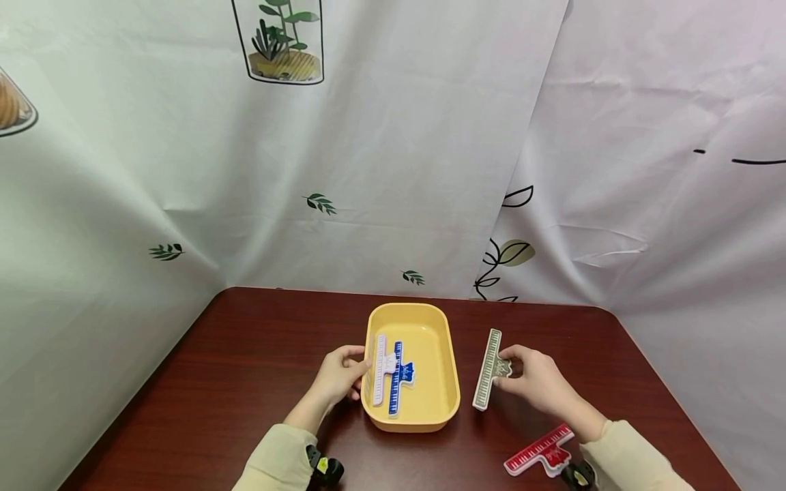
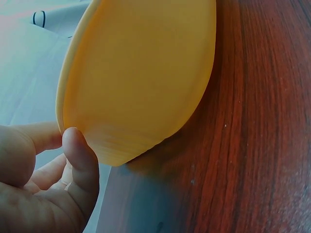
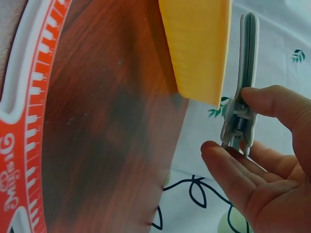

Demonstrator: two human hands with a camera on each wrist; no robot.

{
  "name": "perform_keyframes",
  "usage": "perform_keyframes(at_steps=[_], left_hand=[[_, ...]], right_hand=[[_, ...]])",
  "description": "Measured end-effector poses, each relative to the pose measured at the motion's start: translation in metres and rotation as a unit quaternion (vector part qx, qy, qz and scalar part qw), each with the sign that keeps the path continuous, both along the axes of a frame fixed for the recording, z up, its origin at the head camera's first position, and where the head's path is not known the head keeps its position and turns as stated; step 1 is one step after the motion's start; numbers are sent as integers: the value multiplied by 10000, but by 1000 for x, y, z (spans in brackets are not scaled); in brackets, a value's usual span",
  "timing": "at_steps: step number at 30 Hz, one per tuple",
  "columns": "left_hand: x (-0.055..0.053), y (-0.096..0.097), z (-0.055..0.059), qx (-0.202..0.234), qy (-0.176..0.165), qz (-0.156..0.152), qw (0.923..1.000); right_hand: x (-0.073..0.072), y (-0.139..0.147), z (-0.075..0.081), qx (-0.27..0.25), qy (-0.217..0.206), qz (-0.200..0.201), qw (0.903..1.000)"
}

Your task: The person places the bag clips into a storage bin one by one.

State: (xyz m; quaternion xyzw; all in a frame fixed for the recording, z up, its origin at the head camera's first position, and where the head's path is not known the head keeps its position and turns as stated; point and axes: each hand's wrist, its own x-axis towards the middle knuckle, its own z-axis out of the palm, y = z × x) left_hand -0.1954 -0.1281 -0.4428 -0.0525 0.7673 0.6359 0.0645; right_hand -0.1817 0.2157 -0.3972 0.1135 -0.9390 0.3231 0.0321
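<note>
My left hand pinches the left rim of a yellow plastic tray; in the left wrist view the thumb and fingertips meet at its edge. Inside the tray, on its left half, lie a pale pink clip and a blue clip, both with piano-key prints. To the right of the tray, my right hand holds a grey-green clip of the same kind by its handle. The right wrist view shows that clip edge-on, its spring between thumb and fingers.
A red piano-key clip lies on the dark red wooden table, under the right wrist. Behind the table hangs a whitish cloth printed with plants. Black wrist devices sit at both sleeves.
</note>
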Motion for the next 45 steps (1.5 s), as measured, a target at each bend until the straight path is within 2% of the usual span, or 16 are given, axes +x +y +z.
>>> perform_keyframes(at_steps=[9,27,36,45], left_hand=[[0,0,-2,-32,-48,-28,10000],[1,2,1,-64,-5,33,10000],[0,2,1,18,-58,51,10000],[0,1,0,-38,-32,3,10000]], right_hand=[[-2,-5,6,-403,-329,23,9986],[-11,-13,10,-1141,-665,472,9901],[-12,-20,11,-1370,-595,822,9854],[-15,-26,10,-1351,-553,917,9850]])
